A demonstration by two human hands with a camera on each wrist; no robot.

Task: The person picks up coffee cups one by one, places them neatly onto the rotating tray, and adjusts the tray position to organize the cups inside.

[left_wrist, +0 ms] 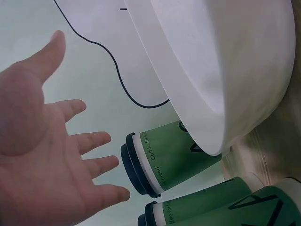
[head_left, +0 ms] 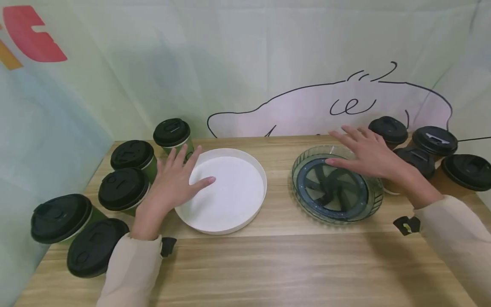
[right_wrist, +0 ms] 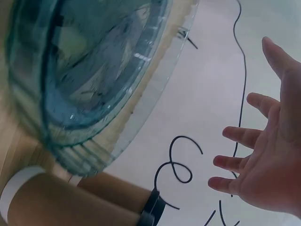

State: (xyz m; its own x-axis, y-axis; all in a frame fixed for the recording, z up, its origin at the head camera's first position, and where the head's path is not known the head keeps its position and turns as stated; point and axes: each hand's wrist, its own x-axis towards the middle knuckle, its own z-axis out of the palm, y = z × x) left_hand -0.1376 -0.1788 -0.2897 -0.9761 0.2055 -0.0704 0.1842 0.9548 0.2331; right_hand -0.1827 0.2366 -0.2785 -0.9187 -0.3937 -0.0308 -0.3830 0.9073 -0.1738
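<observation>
My left hand is spread, palm down, over the left side of a round white tray, holding nothing. Its fingers and thumb show straight and apart in the left wrist view, where a green paper cup with a black lid stands beyond them. My right hand, also spread and holding nothing, hovers over the right back part of a clear ribbed glass dish. A blue ring with dark curved blades shows inside that dish. In the right wrist view the right fingers are apart from the dish.
Several green cups with black lids stand along the table's left side, one of them behind the tray. On the right is a group of brown cups with black lids. A printed cloth hangs behind the wooden table.
</observation>
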